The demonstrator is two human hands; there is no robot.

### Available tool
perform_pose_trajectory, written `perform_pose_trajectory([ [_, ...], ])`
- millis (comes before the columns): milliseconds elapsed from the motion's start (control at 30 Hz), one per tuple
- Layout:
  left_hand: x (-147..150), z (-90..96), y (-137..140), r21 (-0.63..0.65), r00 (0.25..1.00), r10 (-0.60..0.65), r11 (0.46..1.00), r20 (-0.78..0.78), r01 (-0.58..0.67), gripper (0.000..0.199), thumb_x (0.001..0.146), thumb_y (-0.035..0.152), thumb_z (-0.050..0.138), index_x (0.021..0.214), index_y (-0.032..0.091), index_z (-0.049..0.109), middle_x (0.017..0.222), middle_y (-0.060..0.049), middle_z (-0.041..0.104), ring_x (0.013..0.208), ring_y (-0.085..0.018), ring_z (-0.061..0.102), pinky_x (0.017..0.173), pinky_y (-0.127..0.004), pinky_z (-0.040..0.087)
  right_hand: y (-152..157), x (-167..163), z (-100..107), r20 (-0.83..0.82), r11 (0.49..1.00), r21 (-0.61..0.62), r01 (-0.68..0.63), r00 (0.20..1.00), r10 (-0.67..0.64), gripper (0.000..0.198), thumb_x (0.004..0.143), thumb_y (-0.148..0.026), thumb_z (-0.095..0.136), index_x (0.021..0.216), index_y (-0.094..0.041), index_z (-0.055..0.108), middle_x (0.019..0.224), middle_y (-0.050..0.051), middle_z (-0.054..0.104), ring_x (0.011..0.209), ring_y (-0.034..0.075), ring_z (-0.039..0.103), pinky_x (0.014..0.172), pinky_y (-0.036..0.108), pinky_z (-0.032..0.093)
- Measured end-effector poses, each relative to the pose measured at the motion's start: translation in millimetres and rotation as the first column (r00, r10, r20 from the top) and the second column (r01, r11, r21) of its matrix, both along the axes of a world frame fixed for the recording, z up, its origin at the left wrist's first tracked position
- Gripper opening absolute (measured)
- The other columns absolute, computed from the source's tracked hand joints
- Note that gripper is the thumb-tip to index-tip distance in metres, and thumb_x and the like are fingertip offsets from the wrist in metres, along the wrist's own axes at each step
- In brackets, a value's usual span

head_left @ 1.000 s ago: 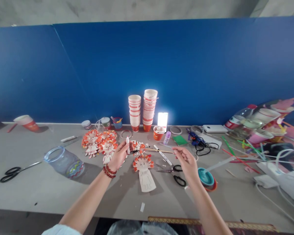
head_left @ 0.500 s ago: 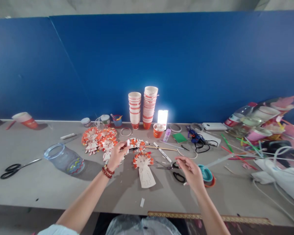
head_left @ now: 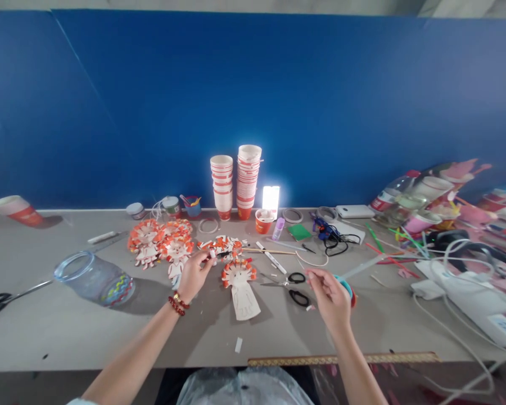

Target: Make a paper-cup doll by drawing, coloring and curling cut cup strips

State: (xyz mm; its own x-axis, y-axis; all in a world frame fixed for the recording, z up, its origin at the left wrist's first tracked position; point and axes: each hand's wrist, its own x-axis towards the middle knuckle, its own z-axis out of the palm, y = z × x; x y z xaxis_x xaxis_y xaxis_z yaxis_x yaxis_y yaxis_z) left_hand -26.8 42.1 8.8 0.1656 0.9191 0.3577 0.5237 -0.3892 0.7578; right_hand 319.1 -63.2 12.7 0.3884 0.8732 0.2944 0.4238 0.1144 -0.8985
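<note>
My left hand point(head_left: 194, 274), with beaded bracelets at the wrist, is closed in a pinch on a small white piece point(head_left: 213, 255), too small to name. Over the table to the right, my right hand point(head_left: 332, 299) has its thumb and fingertips pressed together; whatever they hold does not show clearly. Between the hands lies a paper-cup cutout figure point(head_left: 245, 301) with an orange-tipped mane and a pencilled body. Black-handled scissors point(head_left: 297, 297) lie partly spread just left of my right hand. Orange and white cut scraps point(head_left: 223, 244) are behind my left fingertips.
Finished-looking lion cutouts point(head_left: 160, 239) pile up on the left, behind a glass jar point(head_left: 96, 281). Two stacks of paper cups point(head_left: 247, 183) stand against the blue wall. A white marker point(head_left: 271, 257), a blue glue gun point(head_left: 324, 229) and a power strip point(head_left: 468, 304) lie rightward.
The view has shifted, so the table things sit further left. My left hand has lowered slightly, still pinching the small white piece. My right hand stays pinched beside the scissors.
</note>
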Motion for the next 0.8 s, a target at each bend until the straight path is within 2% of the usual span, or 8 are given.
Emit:
perform_pose_trajectory([
  [133, 0.4, -1.6, -0.4, 0.016, 1.000, -0.009, 1.000, -0.011, 0.009, 0.020, 0.089, 0.035, 0.054, 0.085, 0.020, 0.066, 0.091, -0.005, 0.069, 0.083, -0.019, 0.065, 0.077, -0.028, 0.049, -16.3, 1.2, -6.6, -0.036, 0.999, -0.042, 0.012, 0.999, -0.014, 0.028, 0.086, -0.050, 0.058, 0.096, -0.025, 0.067, 0.095, 0.011, 0.072, 0.075, 0.025, 0.069, 0.053, 0.031, 0.055],
  [400, 2.2, -4.4, -1.3, 0.033, 0.999, 0.007, 0.999, -0.033, -0.006, 0.019, 0.091, 0.032, 0.054, 0.083, 0.019, 0.064, 0.084, -0.004, 0.068, 0.078, -0.017, 0.064, 0.076, -0.026, 0.049, -30.3, 1.6, -27.9, -0.017, 0.998, -0.054, -0.015, 1.000, 0.014, 0.030, 0.085, -0.048, 0.061, 0.094, -0.021, 0.070, 0.091, 0.009, 0.073, 0.071, 0.022, 0.070, 0.059, 0.029, 0.057],
  [667, 0.8, -6.4, -0.1, 0.015, 0.999, 0.012, 1.000, -0.038, -0.011, 0.019, 0.090, 0.034, 0.054, 0.091, 0.019, 0.066, 0.088, -0.005, 0.069, 0.077, -0.018, 0.066, 0.071, -0.027, 0.052, -23.7, -5.3, -22.0, -0.053, 0.997, -0.064, -0.036, 0.998, 0.033, 0.033, 0.083, -0.049, 0.061, 0.092, -0.018, 0.070, 0.087, 0.010, 0.073, 0.069, 0.022, 0.070, 0.056, 0.026, 0.056],
  [800, -1.2, -3.8, -0.5, 0.016, 0.998, 0.025, 1.000, -0.058, -0.024, 0.020, 0.091, 0.034, 0.053, 0.091, 0.019, 0.067, 0.088, -0.006, 0.070, 0.079, -0.019, 0.066, 0.074, -0.028, 0.052, -23.0, -8.1, -20.1, -0.042, 0.997, -0.062, -0.050, 0.998, 0.047, 0.032, 0.084, -0.048, 0.061, 0.092, -0.018, 0.069, 0.085, 0.010, 0.073, 0.068, 0.021, 0.069, 0.057, 0.026, 0.056],
])
